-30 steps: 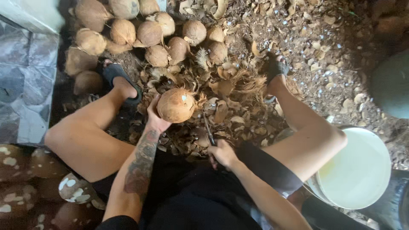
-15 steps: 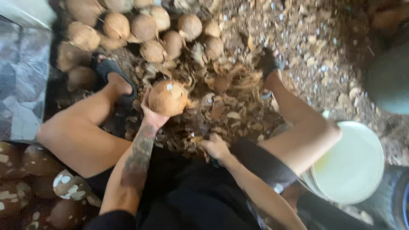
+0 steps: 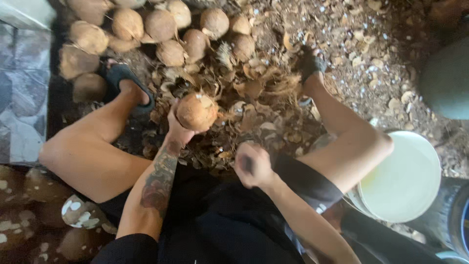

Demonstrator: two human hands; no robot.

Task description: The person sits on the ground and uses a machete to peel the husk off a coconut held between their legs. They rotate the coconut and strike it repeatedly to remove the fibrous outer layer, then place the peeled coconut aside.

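Left hand [image 3: 177,131] cups the coconut [image 3: 196,112] at frame centre over the husk litter [image 3: 254,98], right hand [image 3: 252,165] fisted around a blurred tool: husking stroke pending, needing careful aim.

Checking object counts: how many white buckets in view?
1: the white bucket sits on the ground by the person's right leg, near the right hand. The left hand holds a coconut. More may be hidden out of frame.
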